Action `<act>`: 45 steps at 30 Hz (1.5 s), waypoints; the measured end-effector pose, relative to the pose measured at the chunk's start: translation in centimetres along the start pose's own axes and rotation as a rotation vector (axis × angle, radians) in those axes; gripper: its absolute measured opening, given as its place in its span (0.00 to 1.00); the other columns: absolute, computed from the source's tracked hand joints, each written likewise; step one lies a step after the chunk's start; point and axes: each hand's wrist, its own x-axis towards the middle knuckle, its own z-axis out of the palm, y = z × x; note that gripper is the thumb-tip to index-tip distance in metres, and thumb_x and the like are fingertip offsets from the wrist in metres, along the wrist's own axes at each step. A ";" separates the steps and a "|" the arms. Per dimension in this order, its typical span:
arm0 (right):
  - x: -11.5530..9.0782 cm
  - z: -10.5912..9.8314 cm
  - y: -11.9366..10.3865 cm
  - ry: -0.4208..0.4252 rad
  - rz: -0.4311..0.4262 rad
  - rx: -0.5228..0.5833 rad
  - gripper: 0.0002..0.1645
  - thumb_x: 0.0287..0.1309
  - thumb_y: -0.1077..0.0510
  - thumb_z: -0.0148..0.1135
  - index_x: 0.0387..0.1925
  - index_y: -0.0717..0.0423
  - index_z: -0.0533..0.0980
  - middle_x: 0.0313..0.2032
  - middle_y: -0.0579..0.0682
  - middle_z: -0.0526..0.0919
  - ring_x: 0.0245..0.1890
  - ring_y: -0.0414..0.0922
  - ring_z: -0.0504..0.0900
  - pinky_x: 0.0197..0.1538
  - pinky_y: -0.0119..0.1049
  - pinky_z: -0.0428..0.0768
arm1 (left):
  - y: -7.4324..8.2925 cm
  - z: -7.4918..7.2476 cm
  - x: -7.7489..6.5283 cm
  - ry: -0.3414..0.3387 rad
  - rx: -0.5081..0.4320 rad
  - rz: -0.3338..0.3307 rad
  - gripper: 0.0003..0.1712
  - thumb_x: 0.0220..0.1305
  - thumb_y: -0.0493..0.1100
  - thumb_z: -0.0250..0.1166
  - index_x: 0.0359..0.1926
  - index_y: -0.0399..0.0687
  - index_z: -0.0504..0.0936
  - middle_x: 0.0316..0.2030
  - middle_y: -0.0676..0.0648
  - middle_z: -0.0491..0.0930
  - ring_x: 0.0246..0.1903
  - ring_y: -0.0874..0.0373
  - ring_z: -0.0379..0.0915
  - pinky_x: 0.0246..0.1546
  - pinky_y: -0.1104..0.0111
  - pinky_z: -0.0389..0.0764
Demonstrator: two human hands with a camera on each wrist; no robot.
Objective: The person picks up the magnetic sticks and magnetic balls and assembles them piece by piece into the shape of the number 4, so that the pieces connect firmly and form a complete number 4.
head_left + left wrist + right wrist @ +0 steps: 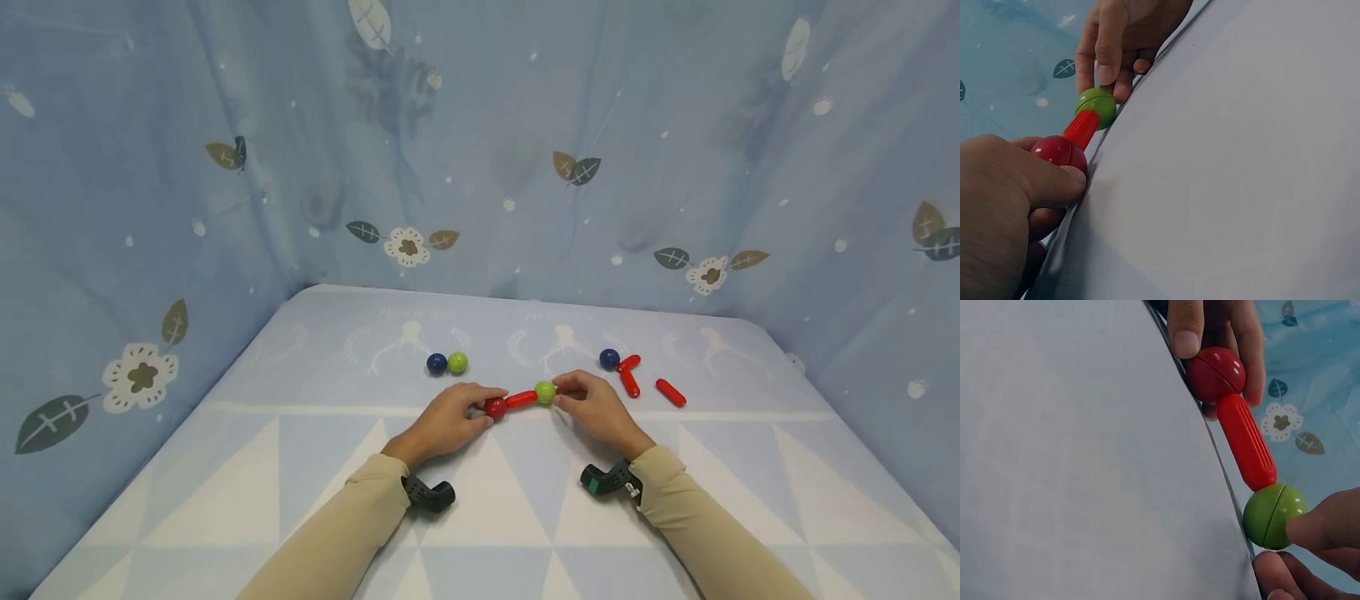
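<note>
A ribbed red rod [1246, 441] joins a dark red ball [1216, 375] at one end to a green ball [1274, 515] at the other. My left hand [452, 418] pinches the red ball between thumb and fingers. At the opposite end my right hand [600, 408] holds the green ball, its thumb against the near side in the right wrist view. The joined piece lies roughly level between the hands, low over the table; whether it touches the cloth I cannot tell.
Behind my left hand a dark blue ball [437, 364] and another green ball [457, 362] sit side by side. Beyond my right hand lie a second blue ball [610, 359], two red rods [629, 382] near it, and a separate red rod [671, 392]. Patterned cloth walls [480, 167] enclose the table.
</note>
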 end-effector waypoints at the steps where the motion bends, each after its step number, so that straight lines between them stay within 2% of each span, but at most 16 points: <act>1: 0.0 0.1 0.1 0.001 0.003 -0.002 0.17 0.64 0.63 0.65 0.54 0.61 0.78 0.48 0.55 0.84 0.48 0.50 0.81 0.52 0.44 0.79 | 0.0 0.1 -0.1 0.001 0.003 -0.003 0.27 0.63 0.38 0.69 0.63 0.55 0.80 0.47 0.55 0.81 0.44 0.61 0.73 0.51 0.62 0.74; 7: 0.1 0.2 0.3 -0.001 -0.017 0.010 0.17 0.63 0.64 0.65 0.53 0.60 0.79 0.45 0.53 0.84 0.46 0.49 0.82 0.50 0.43 0.79 | -0.1 0.3 -0.1 0.018 -0.031 -0.038 0.25 0.61 0.40 0.72 0.60 0.53 0.82 0.49 0.56 0.81 0.46 0.63 0.74 0.53 0.63 0.75; 12: 0.1 0.1 0.3 -0.038 0.003 -0.003 0.17 0.63 0.63 0.66 0.53 0.60 0.79 0.45 0.51 0.84 0.45 0.47 0.81 0.49 0.40 0.79 | -0.2 0.4 -0.1 0.032 -0.023 -0.059 0.22 0.59 0.42 0.74 0.55 0.52 0.82 0.44 0.57 0.80 0.43 0.63 0.73 0.49 0.65 0.75; 19: 0.1 -0.3 -0.1 -0.050 -0.009 -0.026 0.15 0.64 0.60 0.65 0.52 0.58 0.80 0.46 0.49 0.84 0.47 0.47 0.81 0.50 0.42 0.79 | -0.2 0.3 -0.1 0.062 -0.006 -0.034 0.22 0.58 0.42 0.75 0.53 0.53 0.81 0.43 0.56 0.80 0.42 0.63 0.75 0.48 0.64 0.76; 25: 0.3 -0.5 -0.1 -0.049 -0.020 0.044 0.15 0.65 0.61 0.65 0.51 0.61 0.80 0.43 0.52 0.85 0.40 0.48 0.82 0.41 0.36 0.81 | -0.4 -0.2 -1.1 0.053 0.025 -0.027 0.22 0.60 0.45 0.74 0.56 0.55 0.84 0.41 0.56 0.78 0.41 0.61 0.73 0.46 0.63 0.76; 32: 0.6 -3.3 0.5 0.114 -0.056 0.021 0.16 0.66 0.61 0.63 0.53 0.64 0.79 0.42 0.55 0.85 0.40 0.49 0.84 0.41 0.31 0.81 | -0.2 -0.6 -0.8 0.029 0.029 -0.014 0.24 0.63 0.42 0.70 0.61 0.54 0.82 0.44 0.54 0.76 0.40 0.60 0.71 0.43 0.64 0.74; 37: 0.2 -5.0 1.3 0.196 -0.026 0.051 0.17 0.67 0.60 0.63 0.54 0.66 0.78 0.43 0.59 0.84 0.39 0.48 0.86 0.39 0.29 0.81 | 0.0 -0.6 -0.5 -0.006 0.005 -0.022 0.27 0.63 0.39 0.67 0.64 0.54 0.80 0.45 0.54 0.76 0.41 0.60 0.71 0.43 0.64 0.74; 41: -0.3 -6.2 2.2 0.297 -0.014 0.010 0.16 0.68 0.60 0.62 0.52 0.66 0.79 0.42 0.61 0.85 0.38 0.50 0.84 0.35 0.27 0.80 | 0.1 -0.3 -0.3 -0.020 0.008 -0.015 0.28 0.63 0.39 0.67 0.65 0.54 0.79 0.46 0.53 0.77 0.42 0.60 0.71 0.44 0.64 0.74; 45: -0.8 -7.1 3.2 0.398 0.048 -0.059 0.16 0.69 0.57 0.59 0.51 0.63 0.80 0.41 0.58 0.85 0.38 0.50 0.80 0.34 0.28 0.76 | 0.1 -0.1 -0.2 -0.024 0.033 -0.012 0.28 0.64 0.40 0.69 0.65 0.54 0.79 0.47 0.52 0.77 0.43 0.60 0.72 0.46 0.63 0.75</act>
